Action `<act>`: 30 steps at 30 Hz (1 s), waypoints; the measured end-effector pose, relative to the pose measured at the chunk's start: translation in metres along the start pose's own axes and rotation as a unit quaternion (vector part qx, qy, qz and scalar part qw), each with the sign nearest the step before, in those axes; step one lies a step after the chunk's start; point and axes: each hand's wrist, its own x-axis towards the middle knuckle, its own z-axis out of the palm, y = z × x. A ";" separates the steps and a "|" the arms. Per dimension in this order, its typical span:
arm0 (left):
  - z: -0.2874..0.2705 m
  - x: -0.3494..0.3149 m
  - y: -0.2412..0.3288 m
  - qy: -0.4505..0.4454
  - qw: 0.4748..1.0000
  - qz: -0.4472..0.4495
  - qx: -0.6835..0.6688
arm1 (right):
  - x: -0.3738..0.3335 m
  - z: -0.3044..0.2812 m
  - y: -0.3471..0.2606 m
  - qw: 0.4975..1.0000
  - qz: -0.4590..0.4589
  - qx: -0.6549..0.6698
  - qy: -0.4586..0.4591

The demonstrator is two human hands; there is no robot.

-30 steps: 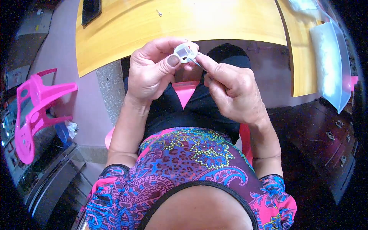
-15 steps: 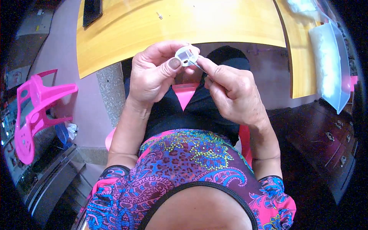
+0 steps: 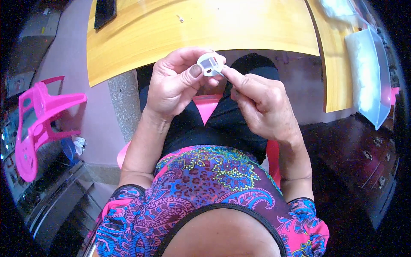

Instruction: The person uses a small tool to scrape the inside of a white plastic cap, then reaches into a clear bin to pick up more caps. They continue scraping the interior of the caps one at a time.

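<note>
A small round white plastic piece (image 3: 207, 63), with a rectangular recess, a dark hole and a bit of red inside it, sits between the thumb and fingers of my left hand (image 3: 173, 81). It is held up just off the near edge of the table (image 3: 257, 30), over my lap. My right hand (image 3: 261, 96) reaches in from the right with its fingers closed, the index fingertip against the piece's lower right rim. Something thin and greyish shows at that fingertip; most of it is hidden, so its kind cannot be made out.
On the table lie a dark phone-like slab (image 3: 105, 13) at far left and a tiny whitish bit (image 3: 180, 19). At right stands a clear plastic bin (image 3: 369, 77) of white items, with a white bag (image 3: 338, 7) beyond it. A pink plastic stool (image 3: 43, 115) is at left.
The white piece has tilted slightly, so its recess faces up more. Both hands shifted a little, my right fingertip staying at its rim. The grips look the same.
</note>
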 end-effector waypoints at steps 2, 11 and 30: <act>0.000 -0.001 0.000 0.002 1.000 0.000 -0.001 | -0.001 0.001 0.000 1.000 -0.002 -0.002 0.016; 0.001 -0.002 0.001 0.014 0.999 0.002 0.031 | -0.001 -0.005 0.002 0.998 0.000 -0.043 -0.044; 0.007 -0.004 0.005 0.057 0.968 0.057 0.238 | 0.000 -0.008 0.004 0.995 -0.027 -0.079 -0.049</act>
